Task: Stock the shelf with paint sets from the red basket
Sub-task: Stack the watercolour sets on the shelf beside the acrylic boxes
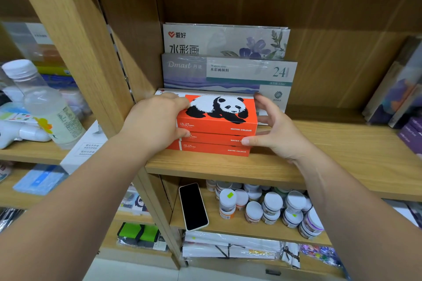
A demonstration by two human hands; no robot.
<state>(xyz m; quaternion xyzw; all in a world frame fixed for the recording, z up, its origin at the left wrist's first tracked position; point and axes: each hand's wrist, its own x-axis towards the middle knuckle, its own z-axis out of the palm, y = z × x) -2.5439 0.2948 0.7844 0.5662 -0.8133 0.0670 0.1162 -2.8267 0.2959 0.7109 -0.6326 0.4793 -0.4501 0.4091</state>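
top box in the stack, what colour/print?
Orange-red top box with a black-and-white panda print and white lettering; seen in the head view.

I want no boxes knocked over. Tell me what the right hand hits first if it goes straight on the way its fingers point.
Probably the right end of the stack of orange panda boxes: the right hand points left towards it, thumb apparently already touching.

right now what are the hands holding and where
The left hand grips the left end of the stacked orange panda watercolour boxes; the open right hand just touches their right end.
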